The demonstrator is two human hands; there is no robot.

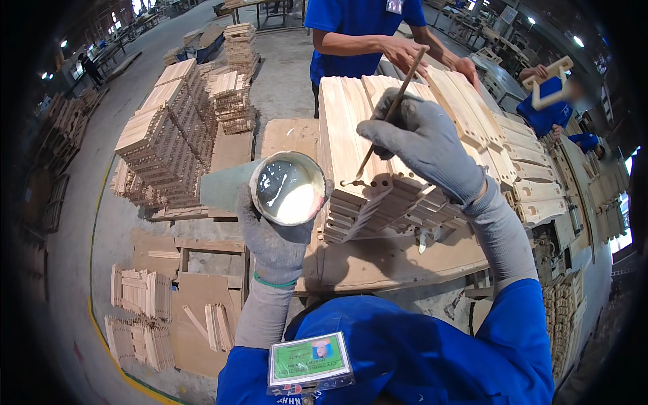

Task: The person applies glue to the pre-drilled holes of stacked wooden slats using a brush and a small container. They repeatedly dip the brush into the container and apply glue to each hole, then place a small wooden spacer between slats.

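Observation:
My left hand [275, 246], in a grey knit glove, is wrapped round a round cup [286, 154] tilted toward me. White, glue-like liquid [297, 204] fills part of it, and a grey-green extension [228, 187] juts from its left side. In my gloved right hand [432, 143] a thin wooden stick [412, 75] is pinched, slanting down to the left. Its lower tip is at or just above the holed near end of a pale wooden board [343, 135] in a stack. Whether the tip enters a hole I cannot tell.
Across the stack, a co-worker's hands [405, 54] rest on or near the boards. More shaped wooden pieces [536, 172] lie to the right. Tall stacks of slats [158, 128] stand at left, with smaller bundles [142, 293] below. A cardboard-covered surface [378, 266] lies under the boards.

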